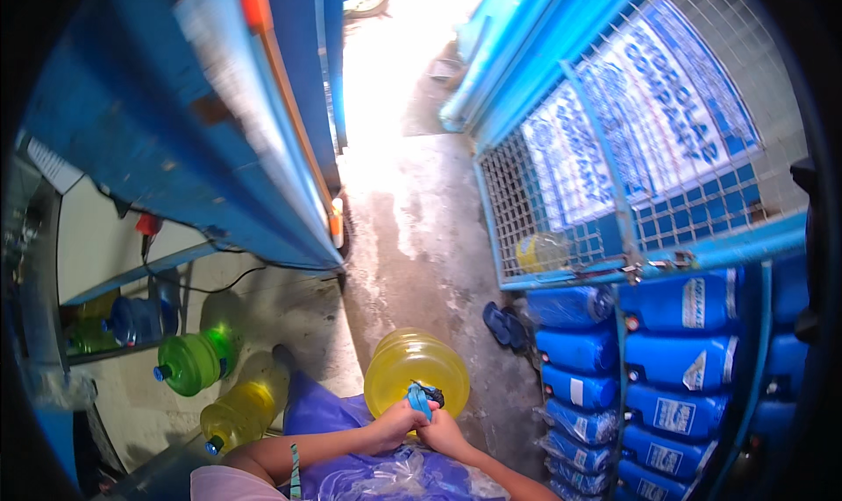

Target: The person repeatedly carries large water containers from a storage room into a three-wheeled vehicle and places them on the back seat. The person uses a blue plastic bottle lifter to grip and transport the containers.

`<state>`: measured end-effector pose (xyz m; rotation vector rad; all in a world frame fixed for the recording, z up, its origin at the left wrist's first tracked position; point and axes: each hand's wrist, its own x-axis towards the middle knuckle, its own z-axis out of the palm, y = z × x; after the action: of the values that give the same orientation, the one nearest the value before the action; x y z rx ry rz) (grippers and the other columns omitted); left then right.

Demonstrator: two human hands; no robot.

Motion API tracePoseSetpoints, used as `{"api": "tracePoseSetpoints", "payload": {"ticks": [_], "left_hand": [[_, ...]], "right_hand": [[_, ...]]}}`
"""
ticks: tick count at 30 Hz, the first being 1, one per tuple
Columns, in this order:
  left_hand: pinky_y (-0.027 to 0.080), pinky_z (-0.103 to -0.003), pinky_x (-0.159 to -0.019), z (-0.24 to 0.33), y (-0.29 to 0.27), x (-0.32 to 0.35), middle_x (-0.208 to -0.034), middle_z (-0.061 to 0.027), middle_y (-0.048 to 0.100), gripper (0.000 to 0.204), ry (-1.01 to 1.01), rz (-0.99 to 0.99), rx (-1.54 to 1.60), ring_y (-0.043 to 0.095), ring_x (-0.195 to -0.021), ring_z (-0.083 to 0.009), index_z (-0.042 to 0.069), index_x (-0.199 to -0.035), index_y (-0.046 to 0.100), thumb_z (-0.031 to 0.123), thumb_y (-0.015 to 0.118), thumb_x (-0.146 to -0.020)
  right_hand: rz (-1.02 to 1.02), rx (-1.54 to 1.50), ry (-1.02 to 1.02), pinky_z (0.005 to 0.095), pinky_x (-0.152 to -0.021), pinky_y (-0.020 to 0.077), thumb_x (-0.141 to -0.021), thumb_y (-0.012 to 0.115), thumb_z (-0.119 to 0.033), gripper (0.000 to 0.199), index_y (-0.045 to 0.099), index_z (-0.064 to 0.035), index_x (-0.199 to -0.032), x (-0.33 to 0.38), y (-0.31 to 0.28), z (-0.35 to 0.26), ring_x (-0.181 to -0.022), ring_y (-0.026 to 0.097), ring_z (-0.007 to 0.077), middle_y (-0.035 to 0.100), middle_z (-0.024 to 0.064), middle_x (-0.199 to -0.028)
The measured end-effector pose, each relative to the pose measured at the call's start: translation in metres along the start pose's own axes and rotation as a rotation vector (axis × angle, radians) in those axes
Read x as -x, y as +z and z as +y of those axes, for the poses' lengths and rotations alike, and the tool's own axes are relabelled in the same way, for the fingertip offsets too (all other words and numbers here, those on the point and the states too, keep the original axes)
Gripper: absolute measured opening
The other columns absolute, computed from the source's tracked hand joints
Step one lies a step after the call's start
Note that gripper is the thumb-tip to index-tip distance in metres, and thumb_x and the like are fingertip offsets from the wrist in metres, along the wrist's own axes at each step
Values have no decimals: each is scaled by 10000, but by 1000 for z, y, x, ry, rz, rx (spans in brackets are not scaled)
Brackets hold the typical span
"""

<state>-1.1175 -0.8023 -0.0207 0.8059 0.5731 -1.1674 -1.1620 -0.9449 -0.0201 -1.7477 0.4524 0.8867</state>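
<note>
Both of my hands are in front of my lap, close together with the fingers closed. My left hand (396, 424) and my right hand (445, 433) grip a light-blue strip (419, 399) between them. A small dark, crumpled piece (435, 396) shows beside the strip; its kind is unclear. Just beyond my hands is a large translucent yellow water jug (412, 352), its near part partly covered by them. Whether my hands touch the jug cannot be seen. Purple cloth and clear crinkled plastic (399, 476) lie under my forearms.
On the left lie a yellow jug (241, 413) and a green jug (189, 365), both with blue caps. Stacked blue water containers (675, 361) fill the right side beneath a wire-mesh cage (631, 124). Dark slippers (506, 325) rest on the concrete floor (412, 238).
</note>
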Motion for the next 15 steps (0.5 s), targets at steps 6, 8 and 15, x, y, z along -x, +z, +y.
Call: {"api": "tracePoseSetpoints", "payload": {"ticks": [6, 8, 15], "left_hand": [[404, -286, -915, 44, 64, -53, -1085, -63, 595, 413, -97, -68, -180, 555, -1011, -178, 24, -1150, 586, -30, 533, -744], [395, -288, -921, 64, 85, -79, -1088, -65, 595, 413, -146, -69, -181, 548, -1016, -175, 22, -1155, 583, -25, 534, -748], [392, -312, -968, 198, 135, -180, -1069, -65, 606, 415, -20, -131, -342, 557, -1063, -194, 55, -1156, 588, 8, 588, -743]], "right_hand": [[242, -38, -62, 371, -562, 465, -858, 601, -195, 191, 625, -7, -839, 1, -62, -12, -628, 637, 236, 642, 135, -678], [308, -119, -119, 358, -530, 441, -862, 603, -185, 173, 616, -19, -815, -16, -91, -23, -587, 602, 204, 619, 91, -655], [294, -284, -72, 279, -467, 338, -866, 603, -116, 139, 607, -42, -749, -112, -206, -96, -530, 503, 97, 570, 1, -634]]}}
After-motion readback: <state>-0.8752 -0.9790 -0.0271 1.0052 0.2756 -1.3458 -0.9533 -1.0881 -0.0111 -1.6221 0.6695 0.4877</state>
